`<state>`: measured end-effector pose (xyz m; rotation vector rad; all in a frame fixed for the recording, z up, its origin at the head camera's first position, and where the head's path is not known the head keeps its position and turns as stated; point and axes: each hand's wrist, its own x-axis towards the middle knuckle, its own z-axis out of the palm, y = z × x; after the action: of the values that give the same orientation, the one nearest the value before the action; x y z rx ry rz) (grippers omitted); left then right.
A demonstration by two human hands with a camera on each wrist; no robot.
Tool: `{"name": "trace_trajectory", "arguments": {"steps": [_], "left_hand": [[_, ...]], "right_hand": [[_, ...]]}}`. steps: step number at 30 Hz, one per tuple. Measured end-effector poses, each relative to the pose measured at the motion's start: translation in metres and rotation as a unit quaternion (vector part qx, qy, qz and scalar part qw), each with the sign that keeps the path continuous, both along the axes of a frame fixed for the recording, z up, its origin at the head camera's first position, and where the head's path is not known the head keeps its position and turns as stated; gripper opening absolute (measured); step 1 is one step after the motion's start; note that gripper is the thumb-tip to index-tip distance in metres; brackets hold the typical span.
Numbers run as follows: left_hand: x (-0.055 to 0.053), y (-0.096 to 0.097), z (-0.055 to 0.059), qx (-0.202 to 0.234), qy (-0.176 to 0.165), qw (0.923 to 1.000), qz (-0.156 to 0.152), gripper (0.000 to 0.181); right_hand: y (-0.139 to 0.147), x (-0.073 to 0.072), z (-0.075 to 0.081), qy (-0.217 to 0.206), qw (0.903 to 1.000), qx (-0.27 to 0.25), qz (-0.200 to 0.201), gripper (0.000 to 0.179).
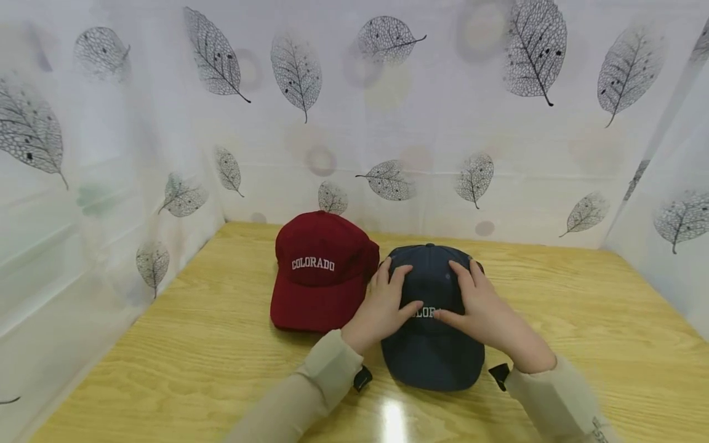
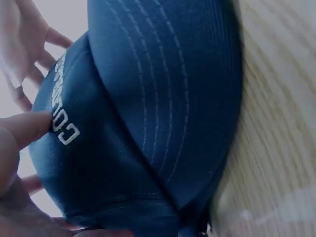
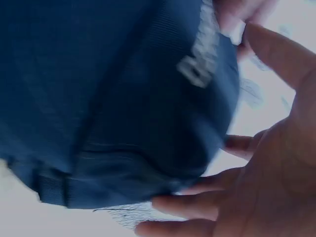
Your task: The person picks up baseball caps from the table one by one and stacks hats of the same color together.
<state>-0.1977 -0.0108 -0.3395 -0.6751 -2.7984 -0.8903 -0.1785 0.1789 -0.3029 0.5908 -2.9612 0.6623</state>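
A dark blue baseball cap [image 1: 434, 360] sits on the wooden table with its brim toward me. White lettering runs across its front, partly covered by the thumbs. My left hand [image 1: 383, 307] rests on the left side of the crown, fingers spread, with the thumb on the lettering in the left wrist view. On the opposite side, my right hand [image 1: 487, 314] has its spread, nearly straight fingers against the crown, palm held off it in the right wrist view. A dark red cap [image 1: 318, 271] marked COLORADO sits just left of the blue one, partly behind my left hand.
The light wooden table [image 1: 581, 307] reaches back to a white curtain [image 1: 343, 135] printed with grey leaves, which also hangs along both sides. Black straps [image 1: 362, 378] show at both wrists, close to the blue cap's brim.
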Motion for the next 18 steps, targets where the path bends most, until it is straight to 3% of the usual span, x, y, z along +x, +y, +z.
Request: {"name": "trace_trajectory", "arguments": {"steps": [4,7,12,18], "left_hand": [[-0.014,0.005,-0.001,-0.049,-0.04,0.998,-0.001,0.076],[-0.028,0.01,0.002,-0.097,-0.077,0.9922,-0.011,0.089],[-0.049,0.015,0.007,-0.155,-0.136,0.9785,-0.016,0.096],[-0.063,0.017,0.01,-0.223,-0.185,0.957,-0.007,0.089]], "right_hand": [[0.005,-0.009,-0.014,0.006,0.9982,0.057,-0.019,0.095],[0.015,-0.02,-0.018,-0.013,0.9979,0.062,-0.011,0.101],[0.023,-0.044,-0.015,-0.09,0.9939,0.061,0.022,0.104],[0.015,-0.069,-0.009,-0.169,0.9766,0.124,0.048,0.093]]}}
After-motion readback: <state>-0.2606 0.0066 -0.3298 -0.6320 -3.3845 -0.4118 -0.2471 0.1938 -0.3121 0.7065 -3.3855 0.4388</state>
